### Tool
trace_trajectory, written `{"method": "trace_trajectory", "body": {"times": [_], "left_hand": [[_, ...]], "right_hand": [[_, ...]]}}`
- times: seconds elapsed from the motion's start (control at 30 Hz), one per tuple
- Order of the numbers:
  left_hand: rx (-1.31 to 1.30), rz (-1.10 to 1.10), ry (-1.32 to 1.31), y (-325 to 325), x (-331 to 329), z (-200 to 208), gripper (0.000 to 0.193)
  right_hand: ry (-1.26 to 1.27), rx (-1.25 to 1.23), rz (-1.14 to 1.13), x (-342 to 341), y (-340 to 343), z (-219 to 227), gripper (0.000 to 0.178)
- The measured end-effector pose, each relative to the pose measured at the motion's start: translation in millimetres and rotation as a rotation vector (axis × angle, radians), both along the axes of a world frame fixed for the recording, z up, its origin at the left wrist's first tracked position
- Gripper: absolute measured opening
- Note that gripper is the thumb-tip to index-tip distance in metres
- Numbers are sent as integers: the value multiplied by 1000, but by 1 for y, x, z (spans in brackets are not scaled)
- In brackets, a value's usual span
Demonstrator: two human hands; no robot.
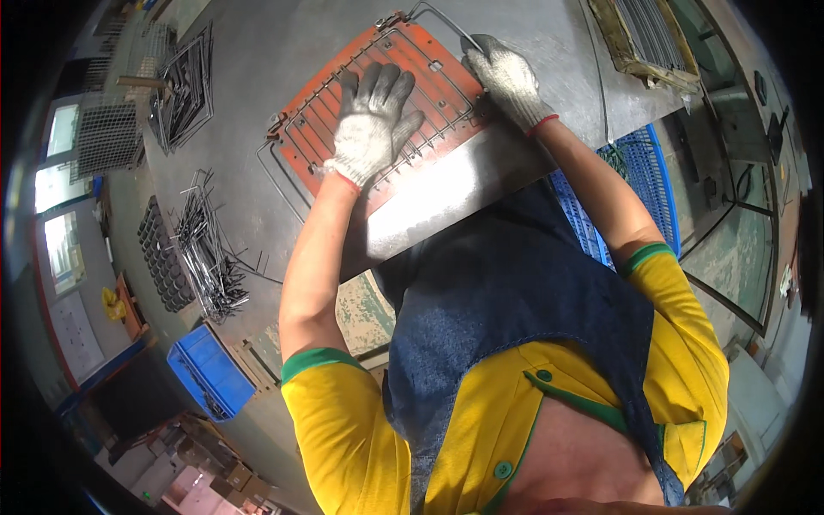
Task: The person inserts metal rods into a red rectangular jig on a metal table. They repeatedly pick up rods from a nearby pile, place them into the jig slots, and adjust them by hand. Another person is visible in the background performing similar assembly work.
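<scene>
A wire rack (pixel 330 94) of thin parallel metal rods lies on an orange-red plate (pixel 436 51) with small clamps along its edges. My left hand (pixel 373 124), in a white knit glove with grey-coated fingers, rests flat on the rack with its fingers stretched out. To the right of the plate, my right hand (pixel 506 81), gloved the same way, has its fingers closed round the end of a bent wire handle (pixel 446 24). This handle reaches out past the plate's far right corner. Another wire loop (pixel 279 182) sticks out at the plate's left side.
The plate sits on a grey metal table (pixel 249 51). At the left lie a heap of bent wires (pixel 206 257), dark wire frames (pixel 187 94) and a hammer (pixel 142 81). A crate of rods (pixel 648 39) stands far right. Blue baskets (pixel 657 184) (pixel 210 369) stand below table level.
</scene>
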State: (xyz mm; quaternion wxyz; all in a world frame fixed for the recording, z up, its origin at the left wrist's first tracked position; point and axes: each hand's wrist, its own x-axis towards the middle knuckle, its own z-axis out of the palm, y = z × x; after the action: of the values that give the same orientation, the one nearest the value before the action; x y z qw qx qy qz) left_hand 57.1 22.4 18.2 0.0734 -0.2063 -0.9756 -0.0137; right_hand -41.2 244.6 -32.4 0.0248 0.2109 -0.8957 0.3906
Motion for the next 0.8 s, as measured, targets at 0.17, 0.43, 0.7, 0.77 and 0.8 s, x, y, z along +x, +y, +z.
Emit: {"method": "trace_trajectory", "body": {"times": [0.17, 0.43, 0.7, 0.77, 0.8], "left_hand": [[2, 73, -67, -35, 40, 11, 54], [67, 202, 228, -51, 56, 16, 47], [-61, 231, -98, -56, 66, 1, 61], [-4, 232, -105, -56, 68, 5, 60], [24, 230, -108, -56, 70, 8, 59]], "right_hand": [[-43, 19, -44, -1, 1, 0, 42], [444, 186, 55, -13, 6, -30, 31], [-124, -67, -15, 7, -1, 15, 34], [-60, -58, 25, 3, 6, 12, 36], [-250, -272, 25, 3, 10, 12, 36]]}}
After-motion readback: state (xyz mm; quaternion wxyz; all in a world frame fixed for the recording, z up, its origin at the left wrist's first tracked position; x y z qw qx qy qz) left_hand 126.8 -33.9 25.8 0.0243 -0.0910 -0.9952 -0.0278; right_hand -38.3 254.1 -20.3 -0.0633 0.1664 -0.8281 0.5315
